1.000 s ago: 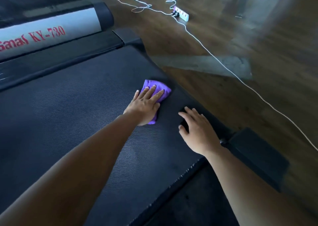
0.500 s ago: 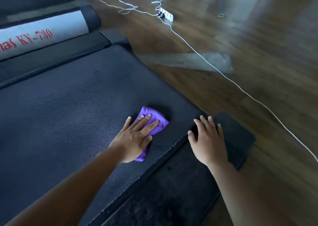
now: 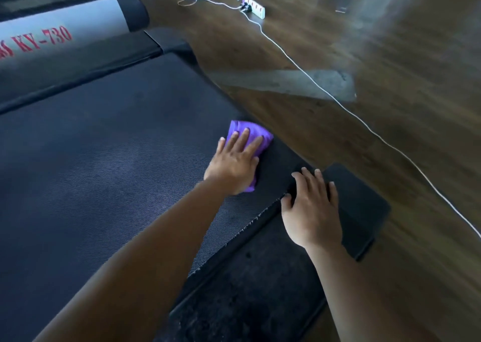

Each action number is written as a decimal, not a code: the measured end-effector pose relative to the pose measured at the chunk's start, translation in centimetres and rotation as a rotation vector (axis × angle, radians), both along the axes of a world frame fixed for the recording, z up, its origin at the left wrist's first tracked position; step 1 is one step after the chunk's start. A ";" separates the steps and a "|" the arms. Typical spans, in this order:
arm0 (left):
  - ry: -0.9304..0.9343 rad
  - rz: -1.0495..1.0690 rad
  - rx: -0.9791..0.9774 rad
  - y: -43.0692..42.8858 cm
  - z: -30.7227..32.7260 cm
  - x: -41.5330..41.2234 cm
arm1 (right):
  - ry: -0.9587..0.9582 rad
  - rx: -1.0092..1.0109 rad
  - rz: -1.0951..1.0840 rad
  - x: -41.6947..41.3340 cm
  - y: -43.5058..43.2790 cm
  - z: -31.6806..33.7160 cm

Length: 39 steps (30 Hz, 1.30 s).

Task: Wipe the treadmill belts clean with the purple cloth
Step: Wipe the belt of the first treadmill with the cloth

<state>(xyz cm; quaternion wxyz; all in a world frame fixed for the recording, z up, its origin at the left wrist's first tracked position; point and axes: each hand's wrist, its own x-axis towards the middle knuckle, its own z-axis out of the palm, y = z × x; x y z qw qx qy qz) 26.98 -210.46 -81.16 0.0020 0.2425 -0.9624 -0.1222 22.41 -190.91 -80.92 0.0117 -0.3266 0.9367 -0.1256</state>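
A wide black ribbed treadmill belt (image 3: pixel 109 164) fills the left and middle of the view. A folded purple cloth (image 3: pixel 243 132) lies on it close to the belt's right edge. My left hand (image 3: pixel 235 163) presses flat on the cloth with straight fingers, covering most of it. My right hand (image 3: pixel 313 206) rests flat with spread fingers on the black side rail (image 3: pixel 351 201) at the belt's right edge, holding nothing.
A second treadmill with a silver panel lettered KY-730 (image 3: pixel 49 40) lies at the upper left. Brown wooden floor (image 3: pixel 390 123) spreads to the right. A white cable (image 3: pixel 346 107) runs across it from a white power strip (image 3: pixel 253 8).
My left hand slid the cloth toward me, then away again along the belt's right edge. My right hand shifted from the belt onto the side rail and stays there.
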 end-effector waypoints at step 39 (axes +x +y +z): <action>0.060 0.266 0.050 1.0 -1.5 17.5 | -0.048 0.018 -0.003 0.1 -0.1 0.6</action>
